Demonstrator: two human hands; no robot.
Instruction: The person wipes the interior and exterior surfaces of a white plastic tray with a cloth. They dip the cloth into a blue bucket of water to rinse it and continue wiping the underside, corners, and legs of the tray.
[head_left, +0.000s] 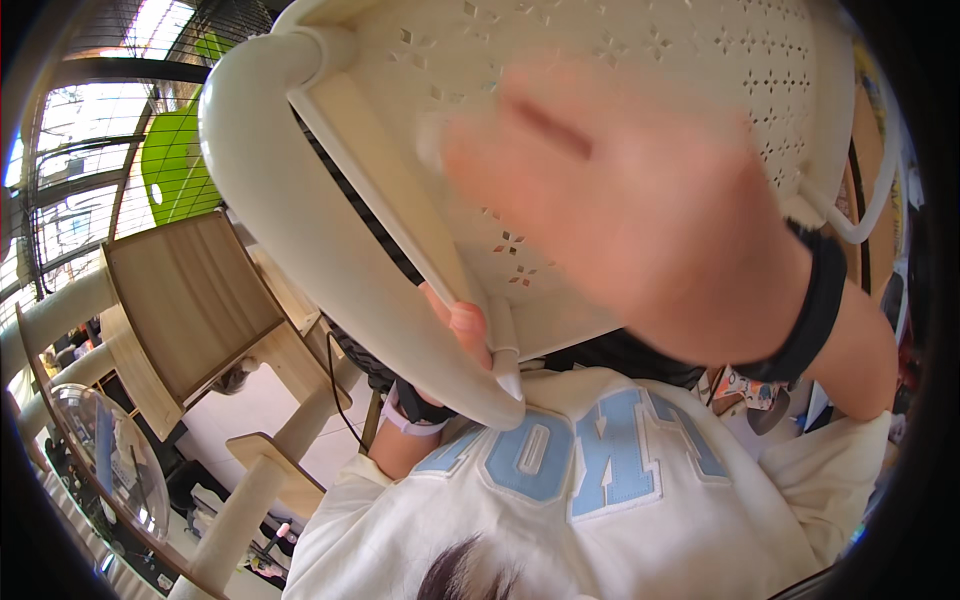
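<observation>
A cream plastic shelf-like piece (600, 45), with flower-shaped cut-outs and a thick rounded tube (265, 170) along its left side, stands tilted in front of my chest. At its lower left, my left hand (466, 330) grips the edge, the fingers showing between the tube and the panel. My right hand (640, 215) is over the perforated face, smeared by motion. Its fingers are too blurred to tell their pose, and a pale blur by the fingertips cannot be made out. Whether this hand touches the panel is unclear.
To the left stands a wooden cat-tree-like frame with a board (190, 305) and pale round posts (225, 525), plus a clear dome (115, 455). Behind it are a dark wire grille (70, 160) and a green panel (172, 165). A thin white loop (875, 200) bends at the right.
</observation>
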